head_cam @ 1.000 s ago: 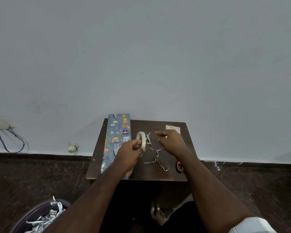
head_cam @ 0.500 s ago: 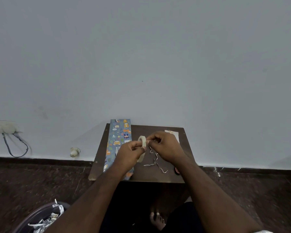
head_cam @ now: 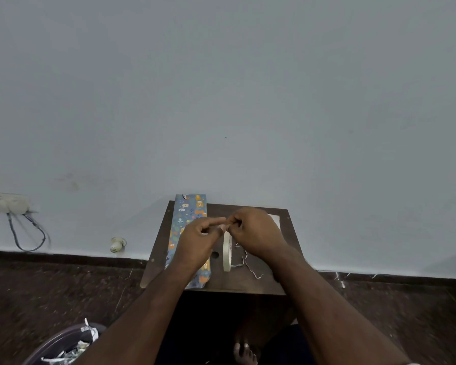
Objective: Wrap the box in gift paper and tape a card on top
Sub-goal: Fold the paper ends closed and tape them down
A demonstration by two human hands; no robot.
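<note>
Both my hands meet above the middle of the small dark table (head_cam: 290, 241), fingertips almost touching. My left hand (head_cam: 199, 237) has its thumb and forefinger pressed together on the loose end of the tape, the forefinger stretched out toward my right hand, the other fingers curled under. My right hand (head_cam: 253, 229) is bunched, its fingertips pinching the same little bit of tape from the other side. The tape roll (head_cam: 227, 252) hangs just below the pinch, standing on edge, its lower rim down at the tabletop; whether it rests there or dangles I cannot tell.

Under my left wrist and running away from me lies the wrapped box (head_cam: 191, 214), long and narrow, covered in blue paper with small cartoon figures; it sits along the table's left side, its far end against the wall (head_cam: 221, 101). Beyond my right knuckles a white card (head_cam: 275, 219) lies flat near the table's far right corner, mostly hidden by the hand. Thin curled paper scraps (head_cam: 250, 264) are scattered on the table just beneath my right wrist.

Well off to my left, on the dark floor (head_cam: 50, 285), the rim of a bin (head_cam: 53, 346) holds crumpled shreds. A wall socket (head_cam: 11, 204) with a looping cable is farther left. My bare foot (head_cam: 244, 351) shows below the table.
</note>
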